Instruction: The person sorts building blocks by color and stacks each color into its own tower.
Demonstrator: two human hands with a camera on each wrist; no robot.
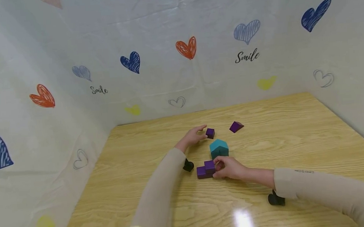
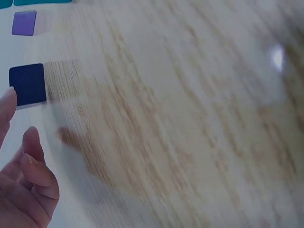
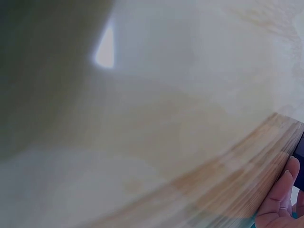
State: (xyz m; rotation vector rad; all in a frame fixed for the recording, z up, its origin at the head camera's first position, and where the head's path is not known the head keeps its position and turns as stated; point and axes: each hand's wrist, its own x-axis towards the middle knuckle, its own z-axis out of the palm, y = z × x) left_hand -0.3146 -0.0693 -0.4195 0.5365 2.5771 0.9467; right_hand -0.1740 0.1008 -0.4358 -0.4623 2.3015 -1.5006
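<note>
In the head view my left hand [image 1: 194, 136] reaches to the far side of the table, its thumb at the left side of a purple cube [image 1: 210, 133]. Its fingers are spread apart, and the left wrist view has the same cube [image 2: 28, 84] looking dark beside the thumb tip. Nearer to me, a smaller purple block [image 1: 209, 167] sits on the right part of a longer purple block [image 1: 202, 173]. My right hand [image 1: 230, 167] holds the right end of this pair between thumb and fingers. Only fingertips beside a dark block edge show in the right wrist view.
A teal house-shaped piece [image 1: 219, 148] stands between the hands, just behind the stacked pair. Farther back on the right lies a purple triangular block [image 1: 236, 126]. The wooden table [image 1: 296, 137] meets a white heart-print curtain [image 1: 155, 87] at the back and sides.
</note>
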